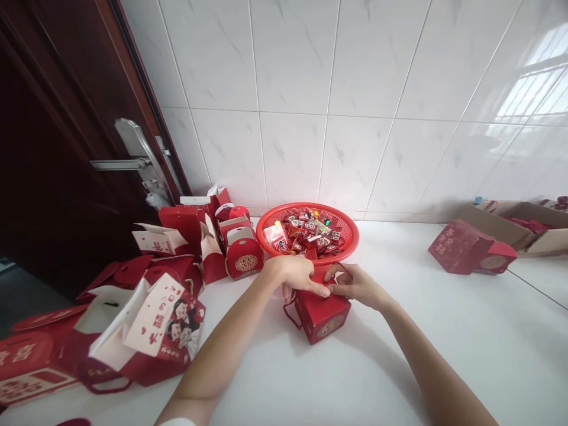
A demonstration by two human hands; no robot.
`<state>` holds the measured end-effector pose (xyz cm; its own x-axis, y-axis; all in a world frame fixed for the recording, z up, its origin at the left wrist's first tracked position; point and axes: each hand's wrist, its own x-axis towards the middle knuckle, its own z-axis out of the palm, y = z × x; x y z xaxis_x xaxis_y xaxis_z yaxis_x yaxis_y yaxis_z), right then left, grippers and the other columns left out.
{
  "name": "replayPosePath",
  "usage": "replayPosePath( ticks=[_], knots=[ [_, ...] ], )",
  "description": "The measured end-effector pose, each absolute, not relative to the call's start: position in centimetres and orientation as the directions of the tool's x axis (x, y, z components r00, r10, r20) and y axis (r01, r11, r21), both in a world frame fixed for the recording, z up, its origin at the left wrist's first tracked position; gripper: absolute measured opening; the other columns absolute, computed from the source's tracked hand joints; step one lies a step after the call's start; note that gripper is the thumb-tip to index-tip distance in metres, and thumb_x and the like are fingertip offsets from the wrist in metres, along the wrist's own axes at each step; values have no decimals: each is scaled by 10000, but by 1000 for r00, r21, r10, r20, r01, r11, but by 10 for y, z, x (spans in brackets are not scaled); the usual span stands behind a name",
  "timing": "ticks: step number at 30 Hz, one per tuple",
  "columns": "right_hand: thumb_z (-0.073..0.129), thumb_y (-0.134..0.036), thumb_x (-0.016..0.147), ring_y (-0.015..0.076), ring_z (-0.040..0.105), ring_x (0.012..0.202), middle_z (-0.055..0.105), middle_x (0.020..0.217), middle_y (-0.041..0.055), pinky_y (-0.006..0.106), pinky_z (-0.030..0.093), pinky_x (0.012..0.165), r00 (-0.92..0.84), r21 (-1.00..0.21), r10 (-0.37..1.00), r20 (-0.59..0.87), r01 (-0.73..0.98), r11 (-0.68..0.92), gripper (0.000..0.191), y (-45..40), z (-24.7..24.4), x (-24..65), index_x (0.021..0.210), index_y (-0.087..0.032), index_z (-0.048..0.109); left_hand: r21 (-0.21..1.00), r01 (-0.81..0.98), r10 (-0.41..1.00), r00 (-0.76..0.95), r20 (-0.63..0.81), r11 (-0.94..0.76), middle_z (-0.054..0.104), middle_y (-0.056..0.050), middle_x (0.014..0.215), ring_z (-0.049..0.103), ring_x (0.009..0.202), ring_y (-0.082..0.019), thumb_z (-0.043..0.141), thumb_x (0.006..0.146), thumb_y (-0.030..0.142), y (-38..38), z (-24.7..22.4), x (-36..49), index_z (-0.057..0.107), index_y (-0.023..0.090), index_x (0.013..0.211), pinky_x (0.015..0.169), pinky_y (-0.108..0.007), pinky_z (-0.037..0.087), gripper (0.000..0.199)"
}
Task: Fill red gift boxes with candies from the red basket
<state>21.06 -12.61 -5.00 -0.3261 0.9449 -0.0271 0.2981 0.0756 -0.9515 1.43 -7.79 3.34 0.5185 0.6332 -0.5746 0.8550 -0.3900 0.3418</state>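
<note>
A small red box (pixel 326 313) with a gold emblem stands on the white surface, just in front of the red basket. Both hands are at its top. My left hand (pixel 298 277) has its thumb on the top flap, fingers curled down the left side. My right hand (pixel 350 285) pinches the top flap and a red cord handle from the right. Another loop of cord (pixel 291 316) hangs at the box's left side. Behind the hands, the red basket (pixel 355 234) holds many wrapped candies (pixel 310 231).
Several red and white gift boxes (pixel 244 254) crowd the left, some with open tops. Two red boxes (pixel 465 248) lie at the right beside a cardboard box (pixel 515 216). A tiled wall (pixel 293 148) rises behind; a dark door (pixel 57 148) is at the left.
</note>
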Motion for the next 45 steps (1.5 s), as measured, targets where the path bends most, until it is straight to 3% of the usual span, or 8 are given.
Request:
replayPosePath(
  ticks=[5,8,12,17,22,30,37,45],
  knots=[
    [770,-574,744,80,255,501,307,503,-114,244,210,486,-328,-954,945,-6,286,93,440,-129,-53,212,880,-185,616,457,803,498,595,-631,-382,684,-20,584,735,625,-268,792,665,524,-70,35,6,607,193,955,541,-285,536,478],
    [751,-598,752,85,268,508,306,512,-112,242,222,491,-328,-952,945,-5,290,96,459,-131,-54,212,893,-183,615,571,764,421,643,-640,-300,705,7,646,733,638,-260,890,537,419,-67,35,-4,594,177,1234,592,-316,578,795],
    [734,-584,767,91,278,514,306,518,-107,244,233,498,-331,-943,944,11,312,120,438,-133,-53,211,891,-182,613,647,722,476,671,-568,-245,735,-1,717,732,670,-256,876,552,347,-71,30,-18,425,177,1503,609,-308,547,1066],
    [739,-543,752,98,295,520,323,531,-95,247,260,495,-270,-920,961,62,357,159,378,-136,-49,210,827,-195,610,691,653,665,669,-333,-311,729,22,720,708,751,-234,773,575,183,-90,7,-24,540,178,1434,641,-266,476,891],
    [755,-507,716,105,350,518,382,533,-79,252,342,484,-208,-920,976,59,368,134,344,-136,-31,217,783,-194,627,814,568,810,529,-252,-118,655,40,647,639,698,-171,636,672,184,-103,8,-36,620,117,1294,674,-269,463,625],
    [748,-511,726,157,548,595,588,604,10,296,433,574,-230,-898,970,77,406,168,358,-138,26,216,678,-185,608,983,-2,774,616,-145,185,751,-85,928,729,900,-206,740,788,218,-115,47,-29,621,147,1166,884,-379,552,403],
    [707,-434,775,155,540,626,593,650,2,279,373,549,-310,-883,948,69,423,203,261,-144,31,206,774,-181,641,995,-5,808,584,-80,102,733,-65,998,726,992,-212,725,820,143,-129,45,0,587,171,1336,1029,-453,527,535],
    [677,-344,733,134,445,530,488,541,-59,265,309,503,-118,-836,983,143,518,183,221,-160,25,203,889,-199,617,992,-65,773,633,-41,106,705,-115,1228,670,1177,-240,695,854,172,-134,41,17,494,196,1470,1115,-448,456,649]
  ],
)
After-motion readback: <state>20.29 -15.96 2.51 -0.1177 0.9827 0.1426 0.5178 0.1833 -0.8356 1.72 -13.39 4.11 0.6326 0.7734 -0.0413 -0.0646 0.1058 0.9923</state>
